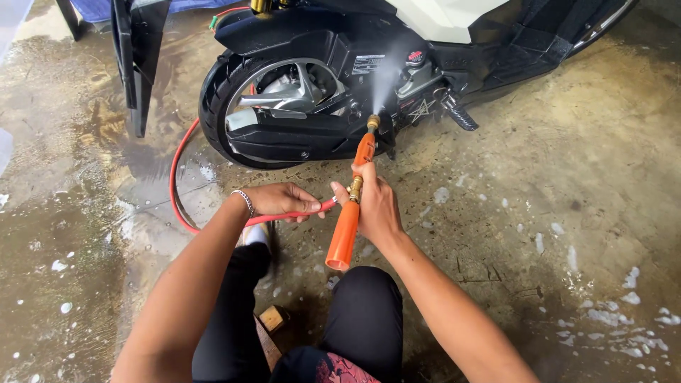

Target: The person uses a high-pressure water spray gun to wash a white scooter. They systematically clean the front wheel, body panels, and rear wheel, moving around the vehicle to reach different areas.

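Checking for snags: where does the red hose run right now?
In the head view, the red hose leaves the left hand, loops left across the wet floor and passes behind the scooter's rear wheel.

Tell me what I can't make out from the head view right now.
- Scooter: front and top cut off by the upper edge.
- Red hose: far end hidden behind the rear wheel.
- Spray wand: right hand covers its valve.
- Engine parts: blurred by spray mist.

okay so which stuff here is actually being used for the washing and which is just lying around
In use: orange spray gun in the right hand; red hose in the left hand; scooter being sprayed.

Lying about: black panel leaning at left; wooden block; foam patches.
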